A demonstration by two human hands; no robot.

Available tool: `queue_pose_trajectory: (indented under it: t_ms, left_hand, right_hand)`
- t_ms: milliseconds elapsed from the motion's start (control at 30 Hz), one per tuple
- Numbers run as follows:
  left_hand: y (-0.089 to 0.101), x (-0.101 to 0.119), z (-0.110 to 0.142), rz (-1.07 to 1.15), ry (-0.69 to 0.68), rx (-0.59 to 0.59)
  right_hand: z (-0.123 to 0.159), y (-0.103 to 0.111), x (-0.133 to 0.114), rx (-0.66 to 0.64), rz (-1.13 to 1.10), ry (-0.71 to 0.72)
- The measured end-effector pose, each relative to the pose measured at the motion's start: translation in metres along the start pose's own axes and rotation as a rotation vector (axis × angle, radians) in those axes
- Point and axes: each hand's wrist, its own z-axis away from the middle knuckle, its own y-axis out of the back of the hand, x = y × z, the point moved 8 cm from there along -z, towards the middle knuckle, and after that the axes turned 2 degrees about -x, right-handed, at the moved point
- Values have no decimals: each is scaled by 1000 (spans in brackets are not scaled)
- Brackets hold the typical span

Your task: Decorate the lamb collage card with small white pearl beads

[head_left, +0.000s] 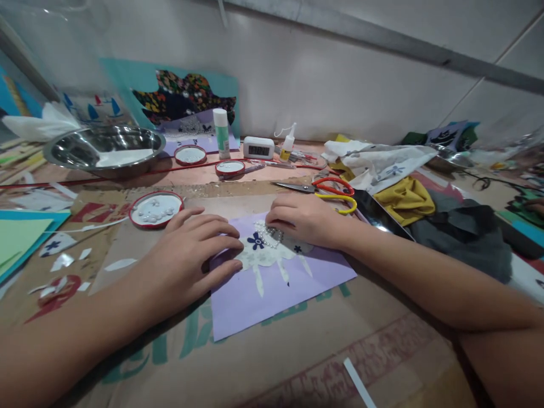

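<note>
A sheet of purple paper (pixel 246 317) lies on cardboard in front of me. On it is a white fabric cutout (pixel 250 260) with dark blue flowers and strips hanging below. Small pearl beads (pixel 276 245) form a curved line on the cutout. My left hand (pixel 191 249) rests at the paper's left edge, fingers spread and holding nothing. Over the beads, my right hand (pixel 304 218) has its fingers bent together, the tips low at the bead line. Whatever is between those fingertips is hidden.
A red-rimmed lid of pearls (pixel 156 209) sits beyond my left hand. Scissors (pixel 314 188) lie just past my right hand, near a phone (pixel 378 212). Behind stand a glue stick (pixel 221 134), digital clock (pixel 258 148), glue bottle (pixel 288 144) and metal bowl (pixel 104 148). Fabric scraps (pixel 406 198) are heaped right.
</note>
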Motion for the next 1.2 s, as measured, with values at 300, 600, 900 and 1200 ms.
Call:
queue_pose_trajectory:
  t_ms: [300,600,900,1200]
  left_hand:
    - [0,-2,1,3,-4,5]
    - [0,0,1,-18,-11,3]
    - [1,3,1,-28,-26,7]
    - [0,2,1,-4,-16,0]
  right_hand:
    - [-1,1,-6,-32,40,37]
    - [-2,0,5,-103,-117,-84]
    - [-2,5,2,-174,-102,-76]
    - [0,8,-7,-218,-40,-5]
